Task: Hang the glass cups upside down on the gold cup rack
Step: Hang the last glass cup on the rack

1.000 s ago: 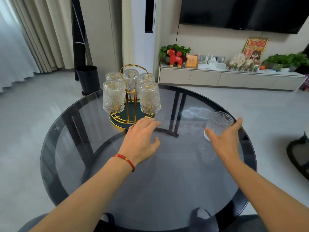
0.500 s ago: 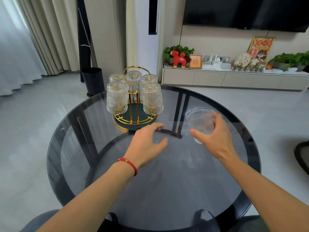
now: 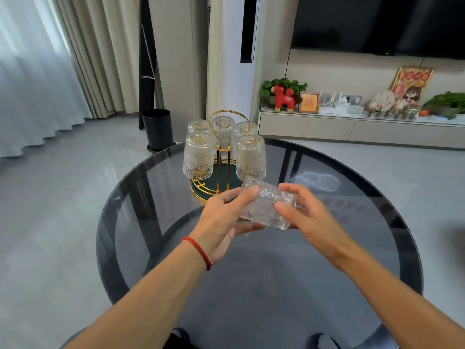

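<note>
From the head camera, both hands meet over the middle of a round smoked-glass table (image 3: 141,222) and share one patterned glass cup (image 3: 267,203), which lies tipped on its side, held clear of the tabletop. The left hand (image 3: 221,220) comes in from the cup's left: its thumb presses the upper near edge and its fingers (image 3: 247,229) curl underneath, so the hand is clamped on the cup. The right hand (image 3: 310,217) takes the cup from the opposite side, thumb low on the near face, index finger over the top, the remaining fingers hidden behind the glass; it too is closed on the cup. A red string bracelet (image 3: 198,250) circles the left wrist. Just beyond the left fingertips stands the gold cup rack (image 3: 221,157) on its dark green, gold-rimmed round base, near the far edge of the table. Five glass cups already hang on it upside down: two in front, one (image 3: 198,155) to the far left of the fingers and one (image 3: 250,157) straight beyond the held cup, almost touching it in the picture, with three more behind them around the looped handle. Farther past the fingers, off the table, are a black bin (image 3: 158,127) by the curtains and a low cabinet (image 3: 352,129) against the wall.
</note>
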The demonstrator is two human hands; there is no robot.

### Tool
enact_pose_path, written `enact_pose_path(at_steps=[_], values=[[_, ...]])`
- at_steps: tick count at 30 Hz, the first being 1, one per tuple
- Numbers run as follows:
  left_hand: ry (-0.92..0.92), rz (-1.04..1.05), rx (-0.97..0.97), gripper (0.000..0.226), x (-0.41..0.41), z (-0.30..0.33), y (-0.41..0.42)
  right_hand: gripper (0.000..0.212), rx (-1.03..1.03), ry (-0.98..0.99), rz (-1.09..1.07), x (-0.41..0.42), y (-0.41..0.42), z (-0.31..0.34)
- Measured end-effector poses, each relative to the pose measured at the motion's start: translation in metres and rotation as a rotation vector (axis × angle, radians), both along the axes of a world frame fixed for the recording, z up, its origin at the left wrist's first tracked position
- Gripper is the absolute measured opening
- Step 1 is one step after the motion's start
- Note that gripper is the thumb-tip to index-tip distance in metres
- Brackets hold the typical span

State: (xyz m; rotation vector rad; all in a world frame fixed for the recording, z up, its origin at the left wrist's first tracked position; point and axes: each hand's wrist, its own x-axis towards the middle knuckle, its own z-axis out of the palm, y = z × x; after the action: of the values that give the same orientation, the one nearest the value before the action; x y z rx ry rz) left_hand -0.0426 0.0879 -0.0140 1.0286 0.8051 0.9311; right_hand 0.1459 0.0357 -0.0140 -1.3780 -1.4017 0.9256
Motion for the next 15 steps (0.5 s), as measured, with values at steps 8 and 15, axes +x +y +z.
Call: enact_pose_path(at_steps=[8, 15], values=[[0.237, 0.276, 0.052, 0.046, -0.009, 0.002, 0.015, 0.055, 0.229, -0.240, -0.219, -0.021, 0.020, 0.060], [1.242, 0.051, 0.796, 0.058, -0.021, -0.052, 0.039, 0.066, 0.375, -0.507, -0.221, -0.057, 0.061, 0.111]])
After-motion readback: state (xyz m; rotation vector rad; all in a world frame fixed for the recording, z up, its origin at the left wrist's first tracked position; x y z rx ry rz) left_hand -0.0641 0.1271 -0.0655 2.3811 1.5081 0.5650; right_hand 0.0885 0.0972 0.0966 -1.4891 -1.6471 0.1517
